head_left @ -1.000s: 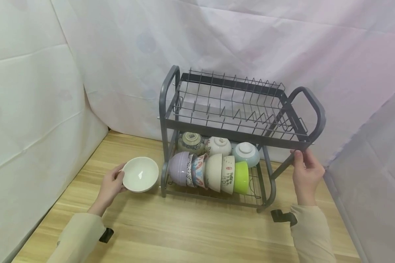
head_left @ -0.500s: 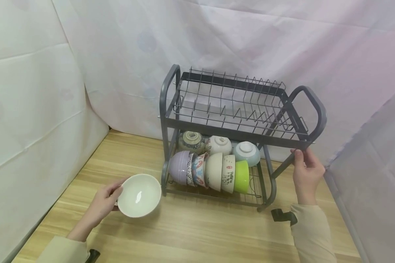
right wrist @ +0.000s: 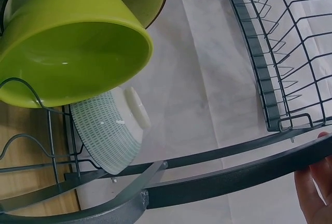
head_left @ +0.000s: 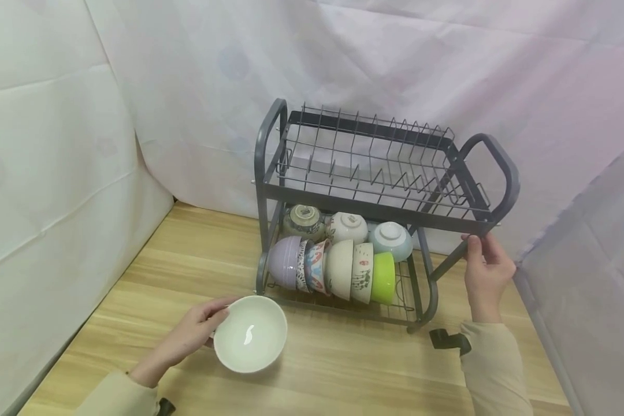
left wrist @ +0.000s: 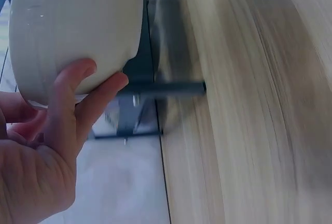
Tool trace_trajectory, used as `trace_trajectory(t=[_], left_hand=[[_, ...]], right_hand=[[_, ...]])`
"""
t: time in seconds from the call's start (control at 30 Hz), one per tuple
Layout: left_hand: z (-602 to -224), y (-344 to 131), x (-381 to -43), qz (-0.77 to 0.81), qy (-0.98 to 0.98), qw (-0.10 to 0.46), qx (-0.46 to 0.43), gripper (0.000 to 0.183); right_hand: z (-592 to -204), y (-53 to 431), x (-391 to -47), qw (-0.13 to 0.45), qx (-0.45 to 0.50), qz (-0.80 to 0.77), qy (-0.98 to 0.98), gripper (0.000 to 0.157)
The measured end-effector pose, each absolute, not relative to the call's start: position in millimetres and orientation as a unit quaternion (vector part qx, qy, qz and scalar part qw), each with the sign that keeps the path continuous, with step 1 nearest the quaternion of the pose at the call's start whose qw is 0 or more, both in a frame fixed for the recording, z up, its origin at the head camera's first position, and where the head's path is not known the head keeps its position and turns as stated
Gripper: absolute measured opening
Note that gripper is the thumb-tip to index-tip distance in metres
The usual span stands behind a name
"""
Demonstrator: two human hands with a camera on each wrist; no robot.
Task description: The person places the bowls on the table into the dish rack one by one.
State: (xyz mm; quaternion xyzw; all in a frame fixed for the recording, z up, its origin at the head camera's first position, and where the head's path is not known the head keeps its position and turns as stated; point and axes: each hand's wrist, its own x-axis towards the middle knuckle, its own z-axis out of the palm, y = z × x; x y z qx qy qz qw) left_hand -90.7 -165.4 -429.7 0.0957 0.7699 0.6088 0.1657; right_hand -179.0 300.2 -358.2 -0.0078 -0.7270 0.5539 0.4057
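My left hand [head_left: 195, 329] holds a white bowl [head_left: 252, 335] by its left rim, thumb at the rim and fingers beneath. The bowl is held above the table in front of the rack's left end, its inside facing up toward the head camera. In the left wrist view, fingers press the outside of the bowl [left wrist: 72, 32]. At the right, my right hand [head_left: 489, 277] grips the dark metal dish rack [head_left: 343, 203] below its upper front corner. A row of bowls, from a purple bowl [head_left: 283, 263] to a lime-green bowl [head_left: 383, 278], stands sideways on the lower tier.
Behind that row sit upside-down bowls: a brownish patterned bowl [head_left: 304, 224], a white patterned bowl [head_left: 347, 228] and a light-blue bowl [head_left: 392, 241]. The upper tier has wire dividers. White cloth [head_left: 203, 104] hangs behind and at both sides of the wooden table [head_left: 343, 370].
My left hand has brought the white bowl toward me, then to the right, from beside the rack to in front of its left end. My right hand has stayed on the rack.
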Motion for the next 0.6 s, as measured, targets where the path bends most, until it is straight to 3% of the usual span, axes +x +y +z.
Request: trace_trajectory(t=[0.3, 0.6], left_hand=[[-438.9, -125.9, -102.6, 0.591, 0.772, 0.184, 0.144, 0.036], [-443.6, -97.4, -116.0, 0.569, 0.782, 0.181, 0.182, 0.034]], right_hand=[[-356.8, 298.5, -176.9, 0.399, -0.012, 0.568, -0.72, 0.024], [-353.9, 293.8, -165.9, 0.347, -0.041, 0.58, -0.736, 0.035]])
